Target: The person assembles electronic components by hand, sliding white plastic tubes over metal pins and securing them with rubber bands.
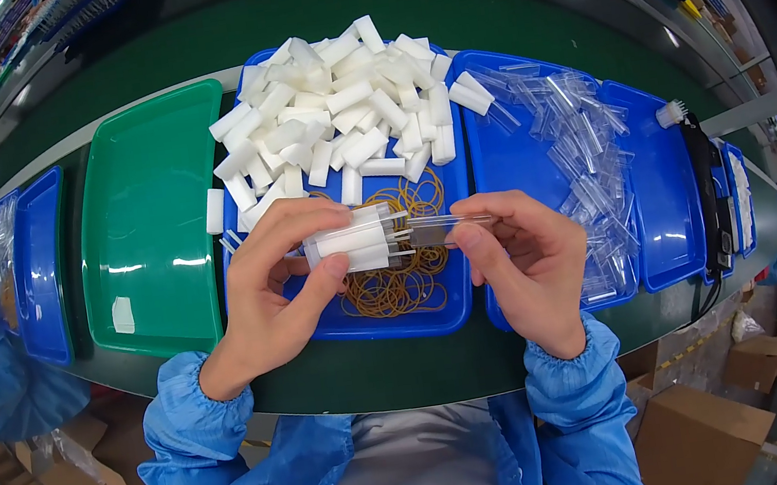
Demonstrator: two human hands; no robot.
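My left hand (268, 293) grips a bundle of white cylinders (354, 239) in clear plastic, thin white sticks poking out at its right end. At that end my right hand (538, 257) pinches a clear plastic tube (438, 228) between thumb and fingers. Whether tube and bundle touch, I cannot tell. Both hands are above a blue tray (461, 311). Tan rubber bands (396, 295) lie in its near part, and white foam pieces (331, 103) are heaped in its far part. Loose clear tubes (582, 148) fill much of another blue tray (485, 151) to the right.
A green tray (151, 225) holding a small white scrap stands to the left, with a blue tray (44, 268) beyond it. Another blue tray (660, 177) is farther right, near a small bundle (671, 113). Cardboard boxes (704, 436) stand below the green table (377, 381). A co-worker's blue sleeve (9, 376) shows at left.
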